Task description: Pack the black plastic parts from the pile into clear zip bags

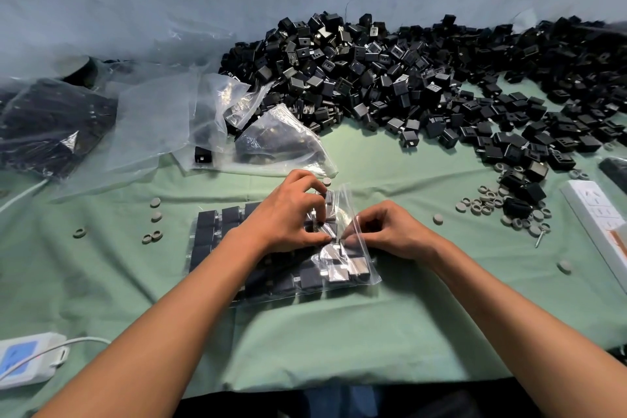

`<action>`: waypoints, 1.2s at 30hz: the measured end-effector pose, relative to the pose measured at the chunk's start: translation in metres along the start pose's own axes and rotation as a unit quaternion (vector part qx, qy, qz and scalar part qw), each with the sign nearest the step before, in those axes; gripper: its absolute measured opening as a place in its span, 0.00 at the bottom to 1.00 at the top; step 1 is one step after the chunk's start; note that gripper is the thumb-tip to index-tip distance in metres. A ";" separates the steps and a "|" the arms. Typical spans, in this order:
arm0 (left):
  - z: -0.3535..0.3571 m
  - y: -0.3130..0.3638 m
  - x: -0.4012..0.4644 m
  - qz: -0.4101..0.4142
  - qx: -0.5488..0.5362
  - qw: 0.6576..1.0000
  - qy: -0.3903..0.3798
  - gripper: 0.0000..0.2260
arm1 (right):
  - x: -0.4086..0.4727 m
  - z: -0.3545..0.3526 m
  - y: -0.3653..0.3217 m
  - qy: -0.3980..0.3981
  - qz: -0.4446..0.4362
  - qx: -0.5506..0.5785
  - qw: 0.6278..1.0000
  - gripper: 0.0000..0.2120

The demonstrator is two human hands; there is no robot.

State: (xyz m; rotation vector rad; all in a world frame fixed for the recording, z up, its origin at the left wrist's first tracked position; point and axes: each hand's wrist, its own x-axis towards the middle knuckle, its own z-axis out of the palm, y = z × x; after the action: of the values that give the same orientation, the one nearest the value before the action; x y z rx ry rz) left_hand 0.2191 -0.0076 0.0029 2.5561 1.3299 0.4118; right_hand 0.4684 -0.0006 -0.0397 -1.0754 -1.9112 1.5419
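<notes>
The left hand [288,210] and right hand [390,231] both pinch the open edge of a clear zip bag [353,268] — already holding rows of black plastic parts [312,276] — lying on the green cloth [305,343]. Beyond the bag sprawls the pile [407,78]; spare empty bags [210,119] lie beyond it to the left.

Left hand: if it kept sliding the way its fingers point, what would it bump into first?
Probably the right hand. The left hand points right across the zip bag, and the fingertips nearly meet at the bag's opening, though depth is hard to judge.

clear zip bag [353,268] flat, black parts [407,78] piled behind
</notes>
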 end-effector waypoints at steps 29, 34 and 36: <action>0.056 0.031 -0.005 -0.112 0.073 0.989 0.061 0.21 | -0.010 -0.010 -0.012 -0.087 0.015 -0.051 0.995 0.21; 0.055 0.033 -0.003 -0.141 0.082 0.986 0.022 0.27 | -0.011 -0.006 -0.015 -0.071 0.015 -0.089 0.993 0.22; 0.054 0.034 -0.003 -0.142 0.084 0.986 0.015 0.28 | -0.012 -0.006 -0.016 -0.070 0.010 -0.094 0.993 0.22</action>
State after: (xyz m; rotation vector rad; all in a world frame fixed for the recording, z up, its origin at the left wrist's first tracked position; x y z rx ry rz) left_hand 0.2621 -0.0332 -0.0369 2.4404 1.7788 0.2962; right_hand 0.4751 -0.0077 -0.0217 -1.0916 -2.1842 1.5063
